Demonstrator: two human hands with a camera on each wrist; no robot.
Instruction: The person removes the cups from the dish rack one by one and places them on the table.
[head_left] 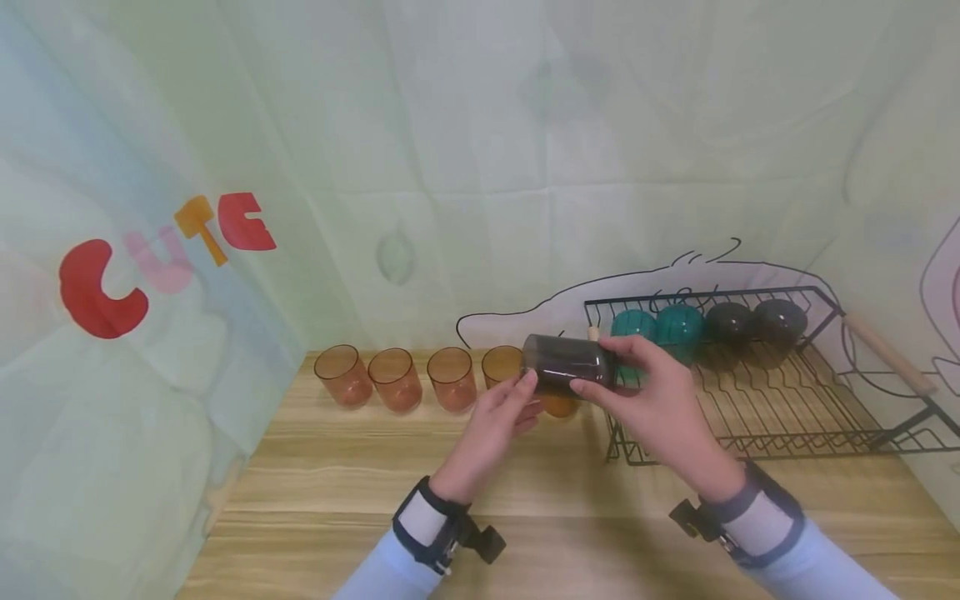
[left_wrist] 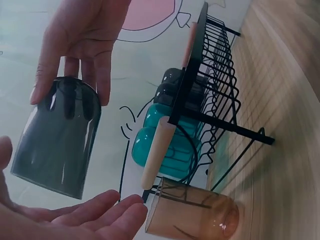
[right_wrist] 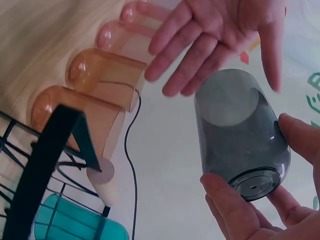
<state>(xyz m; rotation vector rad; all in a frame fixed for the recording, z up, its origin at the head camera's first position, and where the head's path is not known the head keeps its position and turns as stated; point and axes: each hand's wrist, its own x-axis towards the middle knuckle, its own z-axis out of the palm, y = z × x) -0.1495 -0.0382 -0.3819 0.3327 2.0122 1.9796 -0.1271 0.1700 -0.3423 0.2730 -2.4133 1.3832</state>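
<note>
A dark grey tinted drinking glass (head_left: 566, 364) lies on its side in the air above the table, its mouth toward the left. My right hand (head_left: 666, 404) grips it near the base, thumb and fingers on opposite sides, as the right wrist view of the glass (right_wrist: 240, 135) shows. My left hand (head_left: 491, 421) is held by the rim with its fingers extended. In the left wrist view, a gap separates the left hand (left_wrist: 95, 220) from the glass. Behind the hands, several amber glasses (head_left: 393, 382) stand upright in a row, the rightmost partly hidden.
On the right stands a black wire dish rack (head_left: 787, 408) with wooden handles (head_left: 888, 354). Teal glasses (head_left: 680, 329) and dark grey glasses (head_left: 780, 323) sit upside down along its back. A printed cloth (head_left: 465, 167) hangs behind the wooden table (head_left: 315, 500).
</note>
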